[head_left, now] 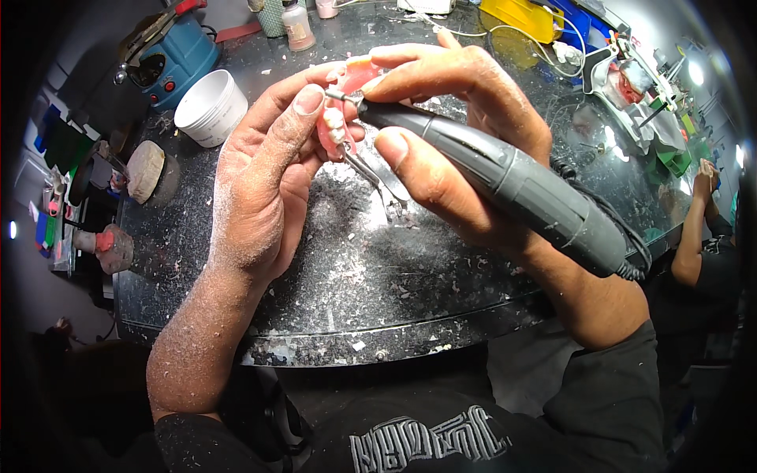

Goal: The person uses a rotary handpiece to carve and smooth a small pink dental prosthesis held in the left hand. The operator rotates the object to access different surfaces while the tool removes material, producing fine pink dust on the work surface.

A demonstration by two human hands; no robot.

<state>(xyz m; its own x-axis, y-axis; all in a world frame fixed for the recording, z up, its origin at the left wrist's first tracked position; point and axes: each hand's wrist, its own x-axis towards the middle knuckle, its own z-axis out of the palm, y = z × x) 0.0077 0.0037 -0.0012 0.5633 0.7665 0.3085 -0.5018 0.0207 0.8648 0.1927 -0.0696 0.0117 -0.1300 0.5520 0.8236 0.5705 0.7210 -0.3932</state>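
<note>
Workbench (315,303): dark, hard top with a curved front edge, pale powder and flaky scraps strewn over it. The 2 hands were held above it, near the middle, perhaps so that debris would drop onto the surface.

Right hand (465,150): wrapped around a handpiece (505,177), thumb below and fingers above, a grip close to the nose that probably gave finer control than the thick rear would. Body black, tapered, ribbed, apparently plastic; the cord left the back end and hung beside the wrist, out of the way of the bit.

Left hand (264,177): closed on a pink dental plate (334,138), thumb in front and fingers behind, seemingly to steady it against the tool. Skin coated in fine white dust up the forearm.

Blue machine (177,67) and white tub (211,109) stood at the far left, likely set there to spare elbow room. Tub round, smooth-walled; the cream block (146,172) nearer the edge looked chalky, roughly rounded.

Plate: between both hands, curved, glossy pink, white teeth in a row.

Bit (337,94): slim, grey, metallic, its end just beside the left thumb. Contact with the plate could not be told.
</note>
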